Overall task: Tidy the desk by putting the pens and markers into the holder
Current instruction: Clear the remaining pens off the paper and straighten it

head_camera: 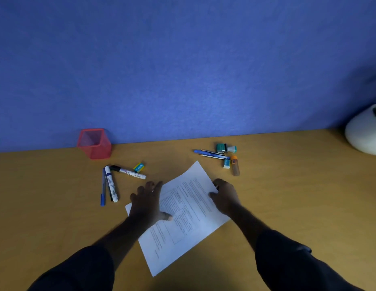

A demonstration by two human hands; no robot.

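A red mesh holder [94,143] stands against the blue wall at the back left and looks empty. In front of it lie a white marker with a black cap [128,172], a second white marker [111,186] and a blue pen [103,190]. At the back right lie a blue pen [211,154] and thin pens beside it. My left hand [147,201] rests flat, fingers spread, on the left edge of a printed paper sheet [183,215]. My right hand [225,196] rests on the sheet's right edge, fingers curled over it.
A small yellow-green eraser box [139,167] lies near the markers. A green stamp [226,148], a small teal eraser [226,164] and an orange-capped glue bottle [235,165] lie at the back right. A white rounded vase [364,131] stands at the far right. The wooden desk [57,206] meets the wall.
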